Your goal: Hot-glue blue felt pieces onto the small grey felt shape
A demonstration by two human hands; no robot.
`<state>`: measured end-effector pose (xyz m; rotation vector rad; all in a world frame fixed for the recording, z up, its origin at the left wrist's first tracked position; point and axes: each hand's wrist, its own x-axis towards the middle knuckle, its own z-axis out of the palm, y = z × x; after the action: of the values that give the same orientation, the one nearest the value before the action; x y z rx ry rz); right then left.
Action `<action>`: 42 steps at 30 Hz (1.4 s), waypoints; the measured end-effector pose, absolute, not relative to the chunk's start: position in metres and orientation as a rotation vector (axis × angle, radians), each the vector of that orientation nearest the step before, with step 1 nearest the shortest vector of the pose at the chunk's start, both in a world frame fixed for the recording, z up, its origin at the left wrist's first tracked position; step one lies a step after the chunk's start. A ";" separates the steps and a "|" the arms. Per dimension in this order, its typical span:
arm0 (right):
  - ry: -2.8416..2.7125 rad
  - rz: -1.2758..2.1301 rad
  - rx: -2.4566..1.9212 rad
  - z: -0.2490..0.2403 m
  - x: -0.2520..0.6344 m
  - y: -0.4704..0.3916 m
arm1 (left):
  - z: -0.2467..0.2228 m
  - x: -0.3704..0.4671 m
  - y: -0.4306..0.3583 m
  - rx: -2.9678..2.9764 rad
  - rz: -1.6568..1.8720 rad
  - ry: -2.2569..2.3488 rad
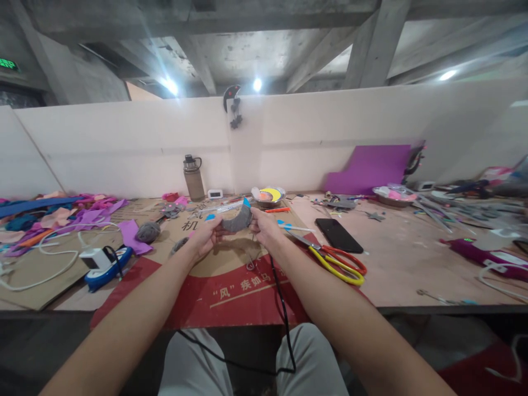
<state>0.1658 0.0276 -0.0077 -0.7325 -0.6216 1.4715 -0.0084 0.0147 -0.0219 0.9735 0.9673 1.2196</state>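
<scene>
Both of my hands hold a grey, fuzzy crescent (237, 221) above the cardboard, its horns pointing up; a bright blue tip shows at its right horn. My left hand (209, 234) is closed on the left end and my right hand (264, 225) pinches the right end. Below them a thin strand of grey yarn (251, 261) hangs over a red and brown cardboard sheet (193, 300). Left of my left hand lies a grey yarn ball (147, 232). Scissors with red and yellow handles (336, 264) lie right of my right forearm, near a black phone (339, 235).
A bottle (193, 179) stands at the back, beside a small white digital clock (215, 194) and a bowl (269, 196). Felt scraps (53, 220) and a blue power strip (108, 269) are left. A black cable (282, 297) crosses the table edge. Purple sheet (371, 170) leans behind.
</scene>
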 end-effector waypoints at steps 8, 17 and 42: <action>-0.630 1.444 -0.768 -0.010 0.165 0.030 | -0.026 -0.009 0.019 1.027 1.189 1.043; -0.673 1.414 -0.808 -0.016 0.163 0.034 | -0.013 -0.012 0.015 1.571 1.529 1.553; -0.965 1.378 -0.720 -0.021 0.157 0.024 | -0.003 0.045 0.012 1.005 1.520 0.989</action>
<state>0.1574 0.0242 -0.0215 -0.7203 -0.9648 1.3782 0.0449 0.0123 -0.0026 1.0047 0.9886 1.5199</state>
